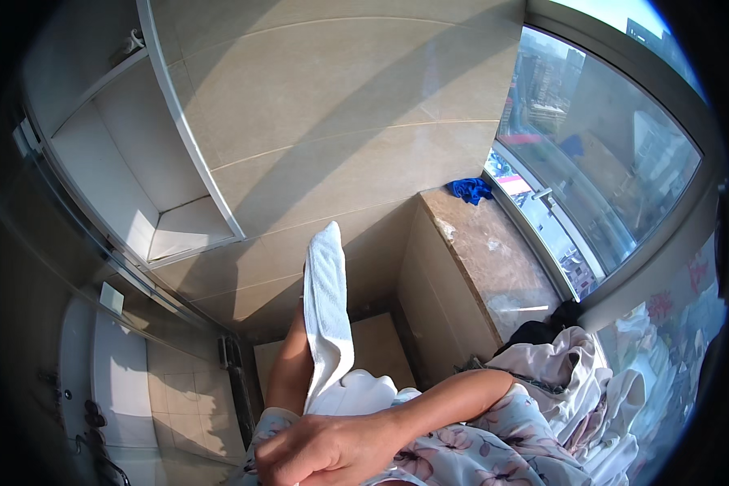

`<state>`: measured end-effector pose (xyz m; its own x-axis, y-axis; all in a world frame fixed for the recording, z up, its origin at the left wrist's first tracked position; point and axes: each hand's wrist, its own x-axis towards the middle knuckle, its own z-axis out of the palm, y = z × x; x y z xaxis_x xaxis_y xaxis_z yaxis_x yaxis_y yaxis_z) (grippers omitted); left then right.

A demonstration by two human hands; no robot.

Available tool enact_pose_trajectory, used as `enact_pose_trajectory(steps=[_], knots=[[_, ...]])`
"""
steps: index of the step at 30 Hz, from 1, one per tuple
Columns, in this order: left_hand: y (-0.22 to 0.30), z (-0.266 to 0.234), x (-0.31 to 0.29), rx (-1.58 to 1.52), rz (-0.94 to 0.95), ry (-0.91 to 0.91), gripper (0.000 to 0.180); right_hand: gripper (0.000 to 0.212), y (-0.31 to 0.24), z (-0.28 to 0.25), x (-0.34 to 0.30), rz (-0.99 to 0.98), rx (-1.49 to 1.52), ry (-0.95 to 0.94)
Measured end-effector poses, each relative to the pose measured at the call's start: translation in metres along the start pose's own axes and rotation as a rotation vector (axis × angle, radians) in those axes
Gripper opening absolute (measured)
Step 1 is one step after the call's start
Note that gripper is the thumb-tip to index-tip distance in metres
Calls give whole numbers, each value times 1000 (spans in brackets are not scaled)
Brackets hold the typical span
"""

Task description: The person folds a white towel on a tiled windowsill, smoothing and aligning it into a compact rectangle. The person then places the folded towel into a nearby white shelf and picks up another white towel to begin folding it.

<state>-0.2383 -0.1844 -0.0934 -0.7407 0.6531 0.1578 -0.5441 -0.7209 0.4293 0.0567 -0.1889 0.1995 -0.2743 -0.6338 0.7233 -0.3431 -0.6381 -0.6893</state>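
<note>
A long white cloth [327, 300], soft and towel-like, rises to a narrow rounded tip in front of me. My left forearm [290, 368] reaches up along its left side; the cloth hides that hand, so I cannot see whether the hand is inside it or behind it. Low at the front, my right hand [328, 449] is closed in a fist, its fingers curled round the lower part of the cloth. More white fabric [356, 390] bunches just beyond the right wrist. Both arms come out of pale floral sleeves.
White shelving [194, 146] stands on the left against a tiled wall [340, 89]. A stone-topped ledge [494, 259] runs below the tilted window [599, 154] at right, with a blue cloth [469, 190] on it. Piled clothes [567, 364] lie close by my right elbow.
</note>
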Motion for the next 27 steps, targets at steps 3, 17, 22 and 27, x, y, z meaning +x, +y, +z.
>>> enact_pose_trajectory(steps=[3,17,22,27], knots=[[15,80,-25,137,2,-26,27,16,-15,-11,-17,76,-185,147],[26,159,-58,320,38,-70,24,23,-24,-100,-66,499,-246,386],[31,168,-61,353,43,-78,27,23,-40,-114,-76,554,-300,351],[30,178,-59,173,1,-150,20,24,-43,-138,-69,458,-584,419]])
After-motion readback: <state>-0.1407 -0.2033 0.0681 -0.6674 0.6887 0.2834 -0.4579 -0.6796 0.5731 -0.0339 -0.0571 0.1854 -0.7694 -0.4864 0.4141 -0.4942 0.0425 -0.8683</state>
